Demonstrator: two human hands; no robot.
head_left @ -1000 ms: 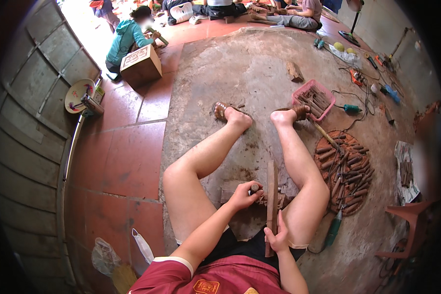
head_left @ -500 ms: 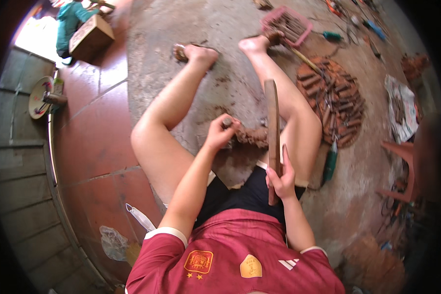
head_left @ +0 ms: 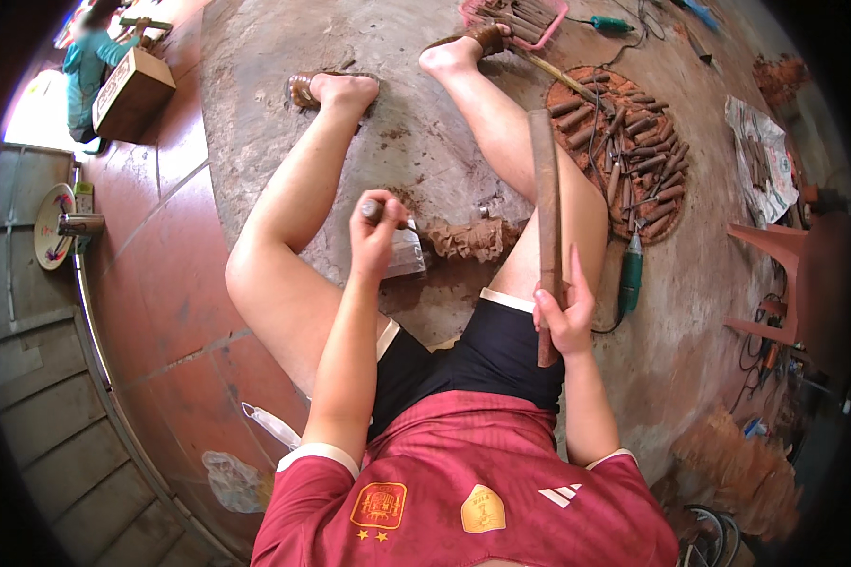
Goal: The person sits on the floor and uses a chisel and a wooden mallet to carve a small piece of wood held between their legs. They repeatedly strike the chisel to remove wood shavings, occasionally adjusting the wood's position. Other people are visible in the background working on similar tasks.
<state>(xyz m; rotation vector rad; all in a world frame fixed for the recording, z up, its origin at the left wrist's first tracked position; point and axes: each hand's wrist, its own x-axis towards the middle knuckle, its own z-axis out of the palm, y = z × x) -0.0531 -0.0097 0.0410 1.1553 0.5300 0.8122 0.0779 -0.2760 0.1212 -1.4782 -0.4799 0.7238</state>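
Note:
My left hand [head_left: 373, 248] is closed around a round-ended tool handle [head_left: 373, 210]. The tool looks like a carving chisel, though I cannot clearly see its blade. Close by on the right, a rough, carved piece of brown wood [head_left: 473, 239] lies between my legs, with a clear plastic bag [head_left: 407, 255] at its left end. My right hand [head_left: 567, 317] grips the lower part of a long, flat wooden stick [head_left: 546, 198]. One finger is stretched out along the stick, which points away from me over my right thigh.
Many tool handles lie on a round brown mat [head_left: 660, 189] beyond my right leg. A green power tool [head_left: 631, 279] lies nearby, and a pink basket [head_left: 539, 42] holds sticks. A red plastic stool [head_left: 775, 283] stands at right. Far left, a person in teal [head_left: 90, 71] works by a wooden box [head_left: 134, 94].
My left hand has moved left, away from the carved wood, with the tool. The stick in my right hand has shifted right and stands more upright. The view has shifted too.

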